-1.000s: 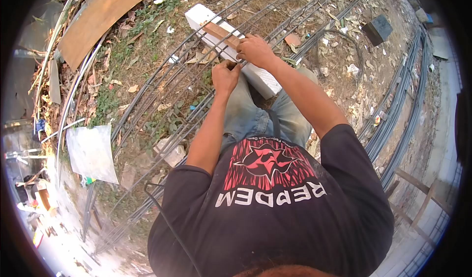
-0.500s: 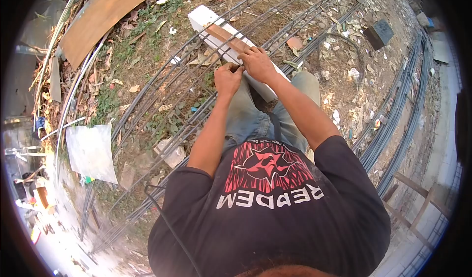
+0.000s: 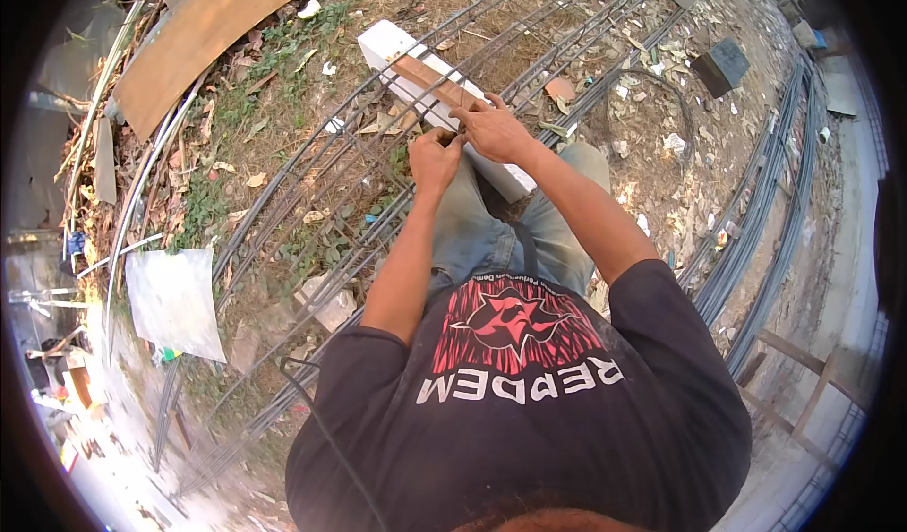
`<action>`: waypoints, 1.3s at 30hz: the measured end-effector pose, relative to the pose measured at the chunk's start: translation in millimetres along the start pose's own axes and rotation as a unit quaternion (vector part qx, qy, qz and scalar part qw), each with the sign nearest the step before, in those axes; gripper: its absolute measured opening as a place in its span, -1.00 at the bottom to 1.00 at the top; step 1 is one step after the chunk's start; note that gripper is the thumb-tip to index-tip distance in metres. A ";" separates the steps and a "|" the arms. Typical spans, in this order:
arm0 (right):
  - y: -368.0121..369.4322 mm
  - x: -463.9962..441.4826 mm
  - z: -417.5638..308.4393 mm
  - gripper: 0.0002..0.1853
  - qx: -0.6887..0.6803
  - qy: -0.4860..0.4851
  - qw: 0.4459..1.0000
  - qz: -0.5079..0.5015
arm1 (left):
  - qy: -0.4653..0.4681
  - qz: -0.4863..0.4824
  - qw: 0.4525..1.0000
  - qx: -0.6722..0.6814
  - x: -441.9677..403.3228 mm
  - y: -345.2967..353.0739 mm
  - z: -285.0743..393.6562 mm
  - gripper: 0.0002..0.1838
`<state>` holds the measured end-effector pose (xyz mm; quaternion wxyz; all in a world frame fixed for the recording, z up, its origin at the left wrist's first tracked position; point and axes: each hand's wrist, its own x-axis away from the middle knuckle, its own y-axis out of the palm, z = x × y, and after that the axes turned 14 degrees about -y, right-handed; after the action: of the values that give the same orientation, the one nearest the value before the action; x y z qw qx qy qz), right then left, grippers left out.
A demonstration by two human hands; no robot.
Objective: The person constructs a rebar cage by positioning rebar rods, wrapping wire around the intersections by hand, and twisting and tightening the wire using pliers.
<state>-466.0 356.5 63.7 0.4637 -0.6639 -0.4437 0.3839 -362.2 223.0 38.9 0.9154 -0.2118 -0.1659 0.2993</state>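
Note:
My left hand (image 3: 436, 161) is closed in a pinch beside a long white block (image 3: 385, 41), its fingertips close to those of my right hand (image 3: 496, 133). My right hand bends over the block and the end of a brown wooden strip (image 3: 425, 77), fingers curled. Whatever lies between the fingertips is too small and hidden to name. Several thin steel rebars (image 3: 326, 140) run diagonally across the block and strip, passing near both hands.
A tan board (image 3: 203, 45) lies at upper left, and a pale sheet (image 3: 177, 303) at left. A dark block (image 3: 721, 67) sits at upper right. Bundled steel bars (image 3: 770, 201) run along the right. Leaves and rubble litter the ground.
My right hand's fingers have shifted slightly left and changed their bend near the left fingertips. My left hand stays pinched in nearly the same place. The view has tilted a little.

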 end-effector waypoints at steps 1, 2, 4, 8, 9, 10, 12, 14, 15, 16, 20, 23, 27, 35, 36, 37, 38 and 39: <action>0.5 -3.3 -0.6 -0.54 0.005 0.005 1.000 -0.009 | 0.001 0.000 1.000 -0.003 0.3 -0.5 -1.7 -0.72; 5.7 -6.8 2.9 -0.54 0.011 0.009 1.000 -0.019 | 0.005 0.000 1.000 0.001 0.1 0.2 -2.7 -0.72; 19.7 -13.0 13.4 -0.54 0.017 0.006 1.000 -0.007 | 0.012 0.001 1.000 0.007 0.2 1.2 -4.1 -0.72; 5.3 13.5 -19.9 -0.52 0.012 0.086 0.968 0.238 | 0.015 0.007 1.000 -0.006 2.7 -2.5 7.1 -0.74; 15.0 26.3 -23.8 -0.49 -0.007 0.118 0.959 0.258 | 0.016 0.005 1.000 -0.001 1.8 -3.2 7.7 -0.73; 26.8 38.6 -29.9 -0.46 -0.030 0.155 0.948 0.278 | 0.015 0.000 1.000 -0.001 4.8 -5.3 5.5 -0.72; 39.3 53.7 -42.4 -0.41 -0.067 0.198 0.968 0.139 | 0.009 -0.002 1.000 0.017 4.6 -3.9 0.6 -0.72; 43.6 56.9 -44.9 -0.38 -0.087 0.229 0.968 0.054 | 0.011 -0.005 1.000 0.028 1.4 0.1 -0.3 -0.71; 44.1 55.4 -45.5 -0.40 -0.068 0.221 0.972 0.049 | 0.013 -0.006 0.999 0.029 0.5 1.0 -2.0 -0.70; 44.0 52.9 -45.4 -0.42 -0.049 0.211 0.975 0.043 | 0.014 -0.005 0.999 0.032 -0.2 1.5 -3.9 -0.70; 35.3 43.2 -41.8 -0.57 0.024 0.127 0.984 0.119 | 0.014 0.005 1.000 0.018 -3.8 3.1 -6.1 -0.68; 20.8 38.0 -36.7 -0.63 0.024 0.082 0.992 0.098 | 0.014 0.006 1.000 0.008 -1.2 1.1 -2.5 -0.69; 25.2 35.3 -36.3 -0.69 0.036 0.045 0.991 0.118 | 0.025 0.010 1.000 0.012 -1.1 -1.4 -2.9 -0.69; 38.4 41.6 -43.6 -0.75 0.073 0.064 0.982 0.163 | 0.074 0.004 0.997 0.012 0.3 -0.7 -2.4 -0.75; 23.9 37.9 -50.7 -0.75 -0.032 0.156 0.984 0.084 | 0.064 -0.009 0.997 0.038 -1.2 1.4 -9.2 -0.76; 10.1 35.8 -58.2 -0.75 -0.143 0.240 0.960 0.004 | 0.048 -0.020 0.997 0.062 -3.9 4.6 -13.1 -0.77; 9.4 38.9 -56.6 -0.74 -0.117 0.212 0.970 0.035 | 0.049 -0.018 0.997 0.052 -3.4 5.1 -8.0 -0.77; 12.6 43.3 -55.9 -0.73 -0.094 0.183 0.977 0.063 | 0.044 -0.015 0.998 0.039 0.9 1.1 -3.9 -0.77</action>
<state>-398.1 379.8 62.8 0.4472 -0.7902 -0.3431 0.2407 -360.3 223.3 35.2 0.9339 -0.1863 -0.1164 0.2820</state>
